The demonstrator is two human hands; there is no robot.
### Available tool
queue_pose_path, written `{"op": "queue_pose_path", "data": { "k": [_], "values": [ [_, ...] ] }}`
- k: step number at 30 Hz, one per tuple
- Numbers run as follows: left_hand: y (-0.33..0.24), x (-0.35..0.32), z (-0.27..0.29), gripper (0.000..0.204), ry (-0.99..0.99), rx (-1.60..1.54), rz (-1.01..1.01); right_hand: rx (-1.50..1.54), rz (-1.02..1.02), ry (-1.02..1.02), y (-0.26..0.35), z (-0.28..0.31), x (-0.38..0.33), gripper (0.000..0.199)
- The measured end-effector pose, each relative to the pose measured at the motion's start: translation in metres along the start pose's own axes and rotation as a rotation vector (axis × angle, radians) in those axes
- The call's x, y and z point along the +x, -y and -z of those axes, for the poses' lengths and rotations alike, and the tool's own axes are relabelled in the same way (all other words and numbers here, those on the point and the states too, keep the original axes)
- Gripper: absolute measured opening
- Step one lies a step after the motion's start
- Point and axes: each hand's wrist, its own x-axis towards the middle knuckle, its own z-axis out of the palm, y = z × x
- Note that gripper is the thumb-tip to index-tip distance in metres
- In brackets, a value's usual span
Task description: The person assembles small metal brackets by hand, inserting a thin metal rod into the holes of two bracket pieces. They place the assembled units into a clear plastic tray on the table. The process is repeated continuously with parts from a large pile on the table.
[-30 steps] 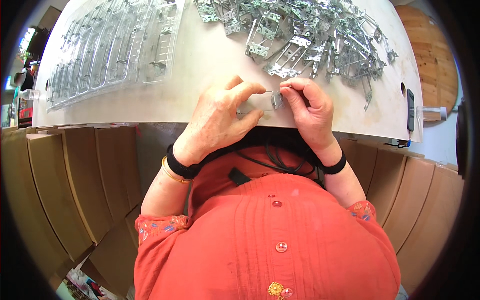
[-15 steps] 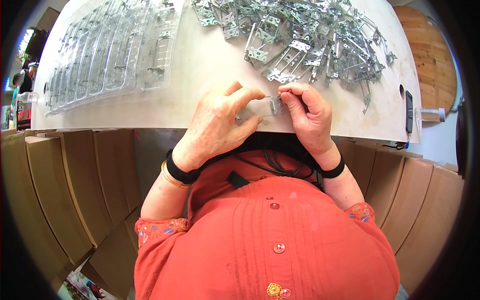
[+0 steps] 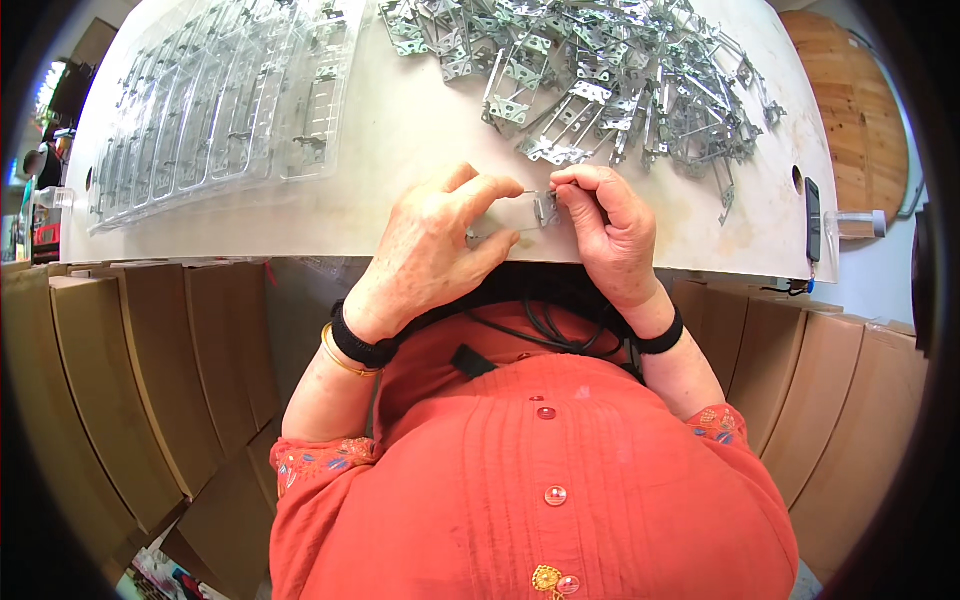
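Observation:
Over the table's near edge, both hands hold one small metal bracket frame [image 3: 543, 208] with thin rods. My left hand [image 3: 425, 235] is curved around its left end, with the index fingertip and thumb against its two sides. At the right end, my right hand [image 3: 618, 235] pinches thumb to forefinger, its other fingers curled in. Those fingertips hide part of the bracket's right end. Beyond my right hand lies a tangled pile of similar metal brackets [image 3: 595, 85]. Clear plastic trays [image 3: 265, 165] with metal parts in their slots lie to the left of my left hand.
The white table [image 3: 400, 130] has holes near its left and right edges. A black oblong object [image 3: 813, 215] is at the right edge, with a clear cylinder [image 3: 857, 222] beside it. Cardboard boxes [image 3: 160, 370] line the left below the table, and more cardboard boxes [image 3: 815, 380] the right.
The bracket frame and my right hand have shifted very slightly left. My left hand keeps its hold, and the trays and pile look the same apart from a small view shift.

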Motion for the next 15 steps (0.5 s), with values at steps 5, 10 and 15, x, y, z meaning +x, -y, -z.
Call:
{"op": "queue_pose_path", "data": {
  "k": [5, 10, 15],
  "values": [
    [-0.001, 0.0, 0.001, 0.041, 0.006, -0.007, -0.005, 0.093, -0.079, -0.034, -0.003, 0.001, -0.006, 0.008],
    [0.0, -0.001, -0.001, 0.04, -0.015, -0.045, 0.001, 0.215, -0.29, -0.048, 0.001, 0.008, -0.004, 0.011],
    [-0.002, -0.003, -0.003, 0.04, -0.042, -0.021, 0.012, 0.41, -0.307, -0.06, 0.022, 0.02, 0.007, 0.014]
  ]
}}
